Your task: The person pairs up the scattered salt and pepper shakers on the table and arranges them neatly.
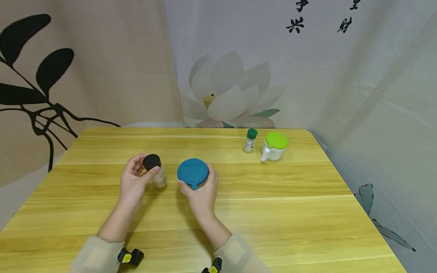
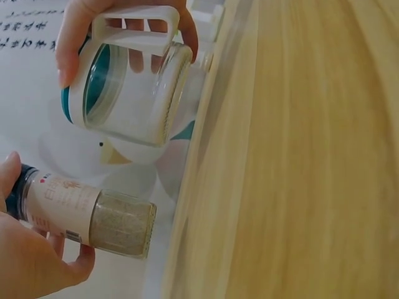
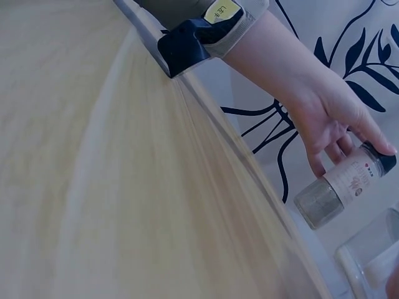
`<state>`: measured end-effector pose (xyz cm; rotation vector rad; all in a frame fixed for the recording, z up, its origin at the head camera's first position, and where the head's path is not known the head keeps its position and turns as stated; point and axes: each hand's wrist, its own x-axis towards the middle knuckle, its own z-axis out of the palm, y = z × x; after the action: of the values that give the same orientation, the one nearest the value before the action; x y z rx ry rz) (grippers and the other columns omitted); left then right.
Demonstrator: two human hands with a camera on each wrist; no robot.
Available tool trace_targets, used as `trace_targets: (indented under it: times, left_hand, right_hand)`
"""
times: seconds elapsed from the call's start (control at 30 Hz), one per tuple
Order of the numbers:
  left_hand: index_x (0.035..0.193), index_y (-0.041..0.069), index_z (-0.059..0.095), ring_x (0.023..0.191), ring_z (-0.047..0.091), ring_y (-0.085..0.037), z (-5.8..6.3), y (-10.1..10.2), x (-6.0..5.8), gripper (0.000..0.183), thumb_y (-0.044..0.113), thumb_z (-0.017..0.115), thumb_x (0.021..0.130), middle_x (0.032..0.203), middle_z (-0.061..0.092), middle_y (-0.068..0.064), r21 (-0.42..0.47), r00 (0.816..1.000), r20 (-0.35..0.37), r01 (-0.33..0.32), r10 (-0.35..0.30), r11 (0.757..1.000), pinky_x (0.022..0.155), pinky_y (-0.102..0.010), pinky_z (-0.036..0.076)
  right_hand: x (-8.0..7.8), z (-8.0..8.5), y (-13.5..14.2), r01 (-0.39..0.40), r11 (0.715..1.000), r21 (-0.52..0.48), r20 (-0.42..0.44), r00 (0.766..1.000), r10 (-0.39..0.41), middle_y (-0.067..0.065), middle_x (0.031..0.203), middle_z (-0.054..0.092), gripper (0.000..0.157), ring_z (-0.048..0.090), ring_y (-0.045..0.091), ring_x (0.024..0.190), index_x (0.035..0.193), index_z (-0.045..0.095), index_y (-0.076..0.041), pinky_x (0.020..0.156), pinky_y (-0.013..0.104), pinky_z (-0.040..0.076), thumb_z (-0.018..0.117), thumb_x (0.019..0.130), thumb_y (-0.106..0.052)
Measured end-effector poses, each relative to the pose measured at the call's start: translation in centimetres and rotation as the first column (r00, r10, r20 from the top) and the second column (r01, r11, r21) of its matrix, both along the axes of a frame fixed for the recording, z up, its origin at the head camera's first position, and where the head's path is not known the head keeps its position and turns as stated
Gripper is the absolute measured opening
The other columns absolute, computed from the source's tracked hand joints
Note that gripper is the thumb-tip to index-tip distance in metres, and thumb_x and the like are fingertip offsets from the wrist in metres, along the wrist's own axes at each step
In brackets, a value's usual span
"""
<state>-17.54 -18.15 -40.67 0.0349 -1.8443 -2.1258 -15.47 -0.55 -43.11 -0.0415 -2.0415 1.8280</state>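
My left hand (image 1: 134, 181) grips a spice bottle (image 1: 159, 177) by its black cap and upper side. In the left wrist view, this clear bottle (image 2: 122, 223) has a pale label and greyish powder in its lower part. To its right, my right hand (image 1: 204, 195) grips a glass jar with a blue lid (image 1: 192, 171). The left wrist view shows the jar's white handle (image 2: 163, 38) and clear walls; it looks empty. Both containers are held above the table, apart from each other. In the right wrist view, only part of the jar (image 3: 368, 255) shows.
A small green-capped bottle (image 1: 250, 141) stands at the back right of the wooden table (image 1: 290, 216). Next to it is a jar with a light green lid (image 1: 277, 140) and a white handle. A printed curtain (image 1: 232, 30) hangs behind the table.
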Motion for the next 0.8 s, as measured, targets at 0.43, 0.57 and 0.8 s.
trace_targets:
  times: [0.43,0.57,0.8]
  left_hand:
    - [0.118,0.010,0.056,0.104,0.052,-0.014,0.0,-0.4,0.0,0.043,-0.002,0.074,0.081,0.104,0.063,0.004,0.005,0.999,0.032,-0.007,0.007,1.000,0.082,-0.017,0.047]
    - [0.119,0.010,0.055,0.105,0.050,-0.015,0.0,-0.4,0.0,0.043,0.000,0.074,0.082,0.103,0.062,0.004,0.004,0.998,0.067,-0.019,0.018,1.000,0.084,-0.018,0.044]
    - [0.118,0.012,0.055,0.106,0.049,-0.015,-0.3,-0.5,-0.1,0.043,0.003,0.075,0.082,0.104,0.060,0.003,-0.005,0.997,0.080,-0.004,0.004,1.000,0.086,-0.019,0.042]
  right_hand:
    - [0.0,-0.4,-1.0,0.008,1.000,0.016,0.001,1.000,-0.008,0.003,0.126,0.043,0.087,0.045,0.025,0.118,0.137,0.040,-0.011,0.097,0.053,0.037,0.089,0.067,-0.027]
    - [0.1,-0.4,-1.1,0.006,1.000,0.022,0.012,1.000,-0.006,0.004,0.127,0.043,0.088,0.044,0.026,0.118,0.137,0.040,-0.010,0.097,0.053,0.037,0.089,0.066,-0.026]
    - [-0.2,-0.8,-1.3,0.018,0.999,0.033,0.007,1.000,-0.018,0.004,0.127,0.043,0.088,0.044,0.026,0.118,0.137,0.040,-0.010,0.097,0.053,0.037,0.089,0.066,-0.026]
